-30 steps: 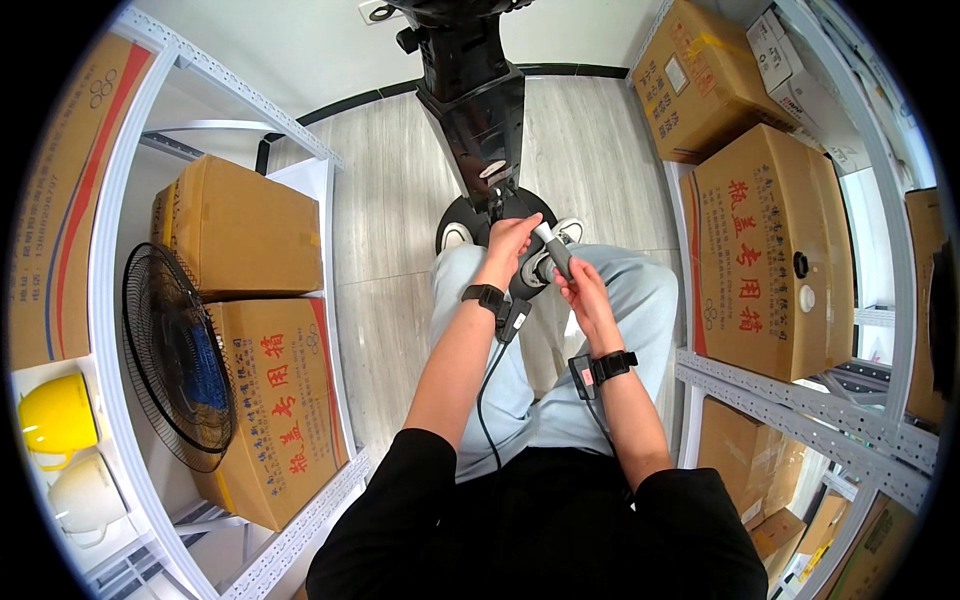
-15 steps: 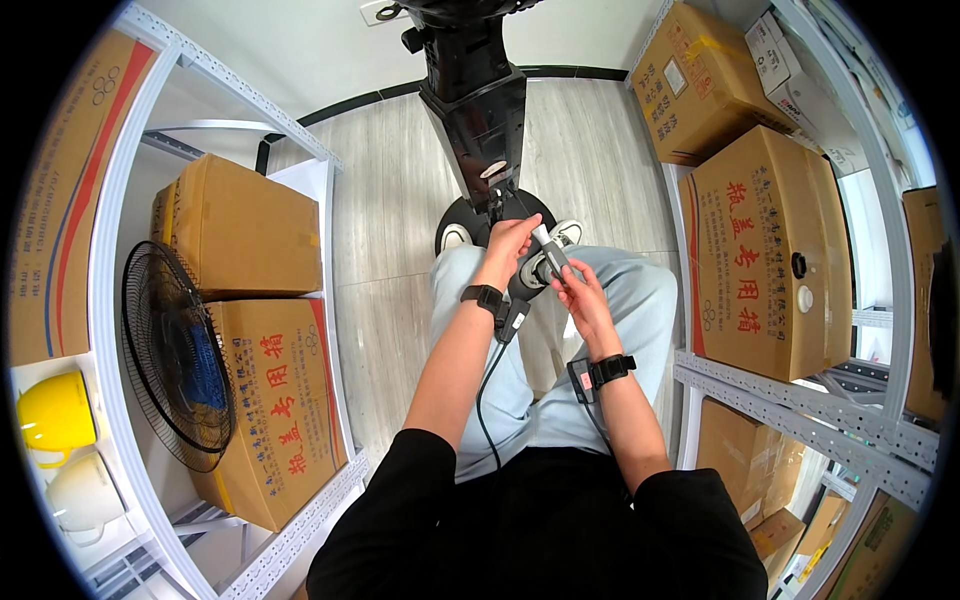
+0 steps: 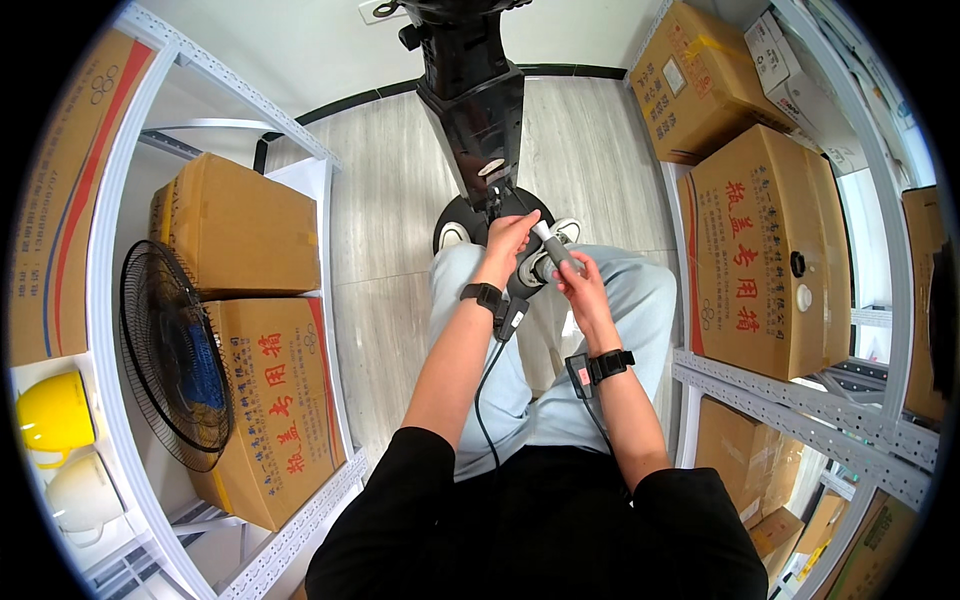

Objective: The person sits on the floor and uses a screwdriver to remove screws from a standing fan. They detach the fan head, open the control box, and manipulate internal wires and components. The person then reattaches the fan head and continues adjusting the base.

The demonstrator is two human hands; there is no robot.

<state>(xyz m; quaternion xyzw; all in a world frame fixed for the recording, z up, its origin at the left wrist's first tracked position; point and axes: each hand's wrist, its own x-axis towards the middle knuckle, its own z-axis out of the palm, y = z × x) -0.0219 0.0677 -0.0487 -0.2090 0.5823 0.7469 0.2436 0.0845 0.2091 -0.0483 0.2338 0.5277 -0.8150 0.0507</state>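
My left hand (image 3: 508,240) is closed in a pinch at the white upper tip of a grey cylindrical tool (image 3: 555,250); what exactly its fingertips hold is too small to make out. My right hand (image 3: 583,285) grips the lower, grey part of the tool, which is tilted. Both hands are in front of a tall black stand (image 3: 468,130) on a round black base (image 3: 461,212), between my knees. Black devices with cables are strapped to both wrists. Part of a grey metal fitting below the tool is hidden by my hands.
Metal shelving (image 3: 310,145) on the left holds cardboard boxes (image 3: 240,220), a black wire fan guard (image 3: 150,360) and yellow and white mugs (image 3: 55,410). Right-side shelving (image 3: 870,210) holds more cartons (image 3: 755,250). A white wall (image 3: 565,35) stands behind the black stand.
My right hand's fingers shift slightly on the grey tool. My left hand stays almost in the same place at its tip.
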